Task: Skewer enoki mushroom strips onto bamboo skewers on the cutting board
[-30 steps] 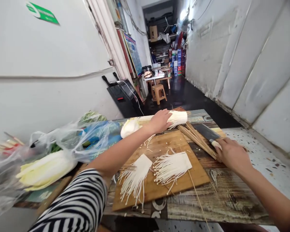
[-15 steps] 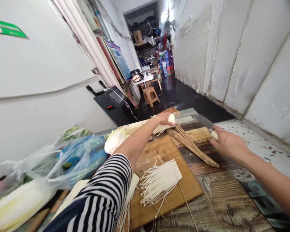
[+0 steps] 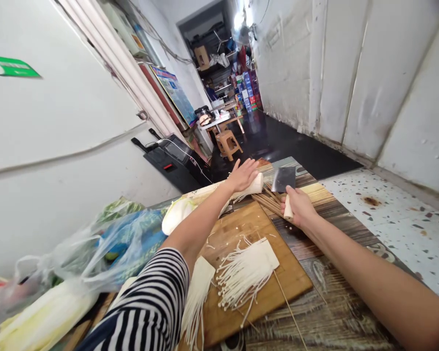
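My left hand [image 3: 244, 175] is open, fingers spread, over a pale bundle [image 3: 255, 184] beyond the cutting board. My right hand [image 3: 299, 207] is wrapped round the light handle of a cleaver [image 3: 284, 179], its blade pointing away above the table. Thin wooden skewers [image 3: 269, 202] lie under and beside the blade. On the wooden cutting board [image 3: 296, 273] rests a flattened bunch of enoki mushrooms [image 3: 250, 268] with a skewer at its base. Another enoki bunch [image 3: 198, 292] lies at the board's left edge.
A cabbage piece [image 3: 177, 214] sits behind my left forearm. Plastic bags [image 3: 120, 243] and a long pale cabbage [image 3: 44, 312] are at the left. Beyond the table [image 3: 336, 292] stand a black machine [image 3: 171, 161] and a brown stool [image 3: 227, 144].
My left hand has opened and lifted its fingers off the pale bundle. My right hand has moved left with the cleaver, which is now over the skewers. The view has shifted slightly.
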### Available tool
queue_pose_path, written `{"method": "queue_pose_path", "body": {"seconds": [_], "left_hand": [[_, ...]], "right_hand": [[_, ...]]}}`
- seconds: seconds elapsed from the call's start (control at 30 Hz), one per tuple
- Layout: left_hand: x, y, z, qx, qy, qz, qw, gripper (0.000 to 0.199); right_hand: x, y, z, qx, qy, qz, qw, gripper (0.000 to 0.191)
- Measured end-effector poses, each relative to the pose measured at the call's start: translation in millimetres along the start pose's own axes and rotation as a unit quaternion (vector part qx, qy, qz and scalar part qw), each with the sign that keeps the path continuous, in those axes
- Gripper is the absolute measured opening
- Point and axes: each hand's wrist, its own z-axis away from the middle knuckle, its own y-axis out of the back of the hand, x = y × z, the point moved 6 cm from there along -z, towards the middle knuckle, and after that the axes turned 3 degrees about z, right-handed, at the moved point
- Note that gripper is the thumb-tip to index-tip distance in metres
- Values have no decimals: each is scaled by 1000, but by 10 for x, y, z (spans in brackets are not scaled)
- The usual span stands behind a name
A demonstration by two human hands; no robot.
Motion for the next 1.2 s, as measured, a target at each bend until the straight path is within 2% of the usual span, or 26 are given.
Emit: {"method": "queue_pose_path", "body": {"seconds": [0.13, 0.37, 0.8, 1.2], "left_hand": [[125, -93, 97, 3, -17, -10, 1000, 62], [97, -201, 164, -12, -21, -6, 1000, 65], [108, -183, 156, -36, -14, 14, 999, 67], [109, -196, 149, -37, -20, 17, 999, 67]], "right_hand": [[85, -29, -66, 3, -17, -27, 999, 33], [160, -134, -35, -20, -22, -43, 999, 36], [153, -211, 25, -44, -8, -39, 998, 30], [213, -240, -12, -48, -14, -48, 998, 31]]}}
